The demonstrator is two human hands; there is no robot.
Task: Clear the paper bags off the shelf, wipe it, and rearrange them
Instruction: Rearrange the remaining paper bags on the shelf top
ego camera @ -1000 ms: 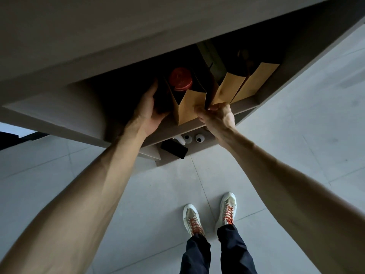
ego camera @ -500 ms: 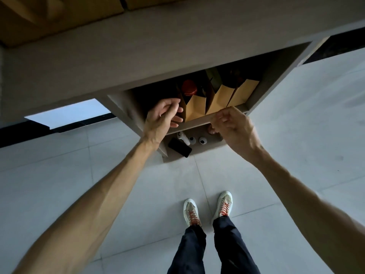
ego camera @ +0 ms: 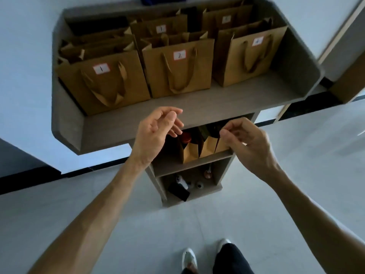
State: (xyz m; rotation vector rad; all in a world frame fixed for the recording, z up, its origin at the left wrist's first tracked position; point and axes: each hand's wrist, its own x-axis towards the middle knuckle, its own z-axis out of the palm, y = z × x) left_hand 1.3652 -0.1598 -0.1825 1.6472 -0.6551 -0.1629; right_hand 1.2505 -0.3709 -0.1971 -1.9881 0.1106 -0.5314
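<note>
Numbered paper bags (ego camera: 177, 72) fill the shelf (ego camera: 197, 107) above both empty, loosely curled hands; clearing looks unstarted.

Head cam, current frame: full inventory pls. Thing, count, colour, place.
Labelled paper bags: three in the front row, more behind, brown, top shelf.
Smaller bags: about three, brown, middle shelf.
Red-capped item: one, in the leftmost smaller bag.
Small items: several, black and white, bottom shelf; too dim to identify.
Floor: grey tiles.
Shoes: two, pale.
Left hand: empty, fingers relaxed.
Right hand: fingers curled, seemingly empty.
</note>
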